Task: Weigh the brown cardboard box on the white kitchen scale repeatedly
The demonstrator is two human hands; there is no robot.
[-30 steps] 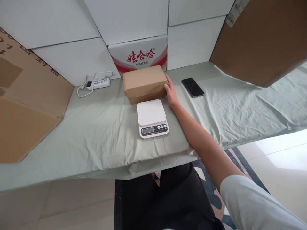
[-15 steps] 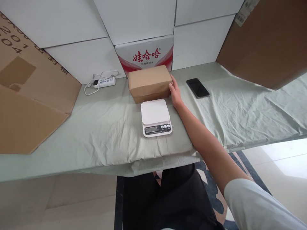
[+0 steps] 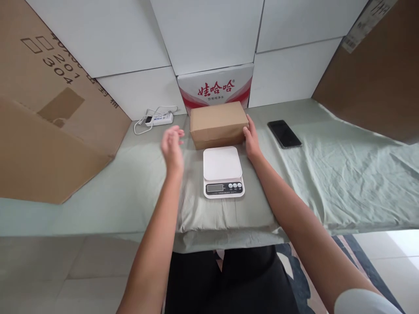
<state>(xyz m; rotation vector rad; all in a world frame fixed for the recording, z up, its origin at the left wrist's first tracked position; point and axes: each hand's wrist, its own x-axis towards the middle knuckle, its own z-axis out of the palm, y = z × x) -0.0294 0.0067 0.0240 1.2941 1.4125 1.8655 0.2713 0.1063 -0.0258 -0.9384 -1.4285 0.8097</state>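
A brown paper-wrapped parcel (image 3: 218, 123) lies on the green sheet just behind a small white kitchen scale (image 3: 223, 171). My right hand (image 3: 252, 140) rests flat against the parcel's right end, fingers touching it. My left hand (image 3: 172, 148) hovers a little above the sheet, to the left of the parcel, fingers spread and holding nothing; it does not touch the parcel. The scale's platform is bare.
A black phone (image 3: 284, 134) lies to the right of the parcel. A white power strip (image 3: 159, 119) with cable sits at the back left. A red-and-white printed carton (image 3: 216, 87) stands behind the parcel. Large cardboard sheets (image 3: 49, 117) lean at both sides against white wall panels.
My left hand has come into view and reached up toward the parcel's left side. My right hand has stayed against the parcel's right end. The camera view has shifted left and down.
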